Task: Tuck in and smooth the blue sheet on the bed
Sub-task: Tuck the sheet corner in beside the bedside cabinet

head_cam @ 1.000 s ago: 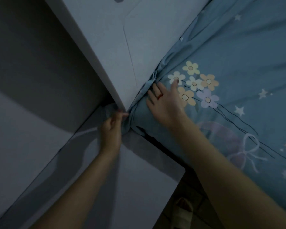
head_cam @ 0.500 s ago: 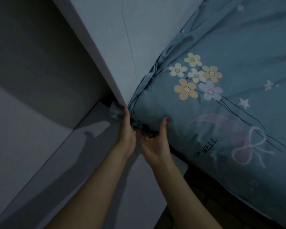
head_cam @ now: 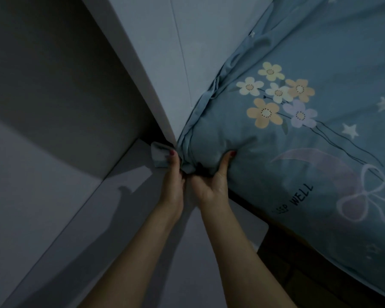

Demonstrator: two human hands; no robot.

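Gripping sheet [head_cam: 276,165], fingers underneath hidden

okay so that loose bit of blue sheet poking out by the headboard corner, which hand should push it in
Left, probably. The left hand already pinches that loose flap beside the headboard; the right hand grips the mattress corner under the blue sheet.

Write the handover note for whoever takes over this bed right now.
Left hand: pinches a loose flap of sheet by the headboard.
Right hand: grips the mattress corner, thumb on top, fingers hidden beneath.
Done: sheet covers the top of the corner.
Left: push the flap under the corner, then smooth the bunched folds along the headboard.
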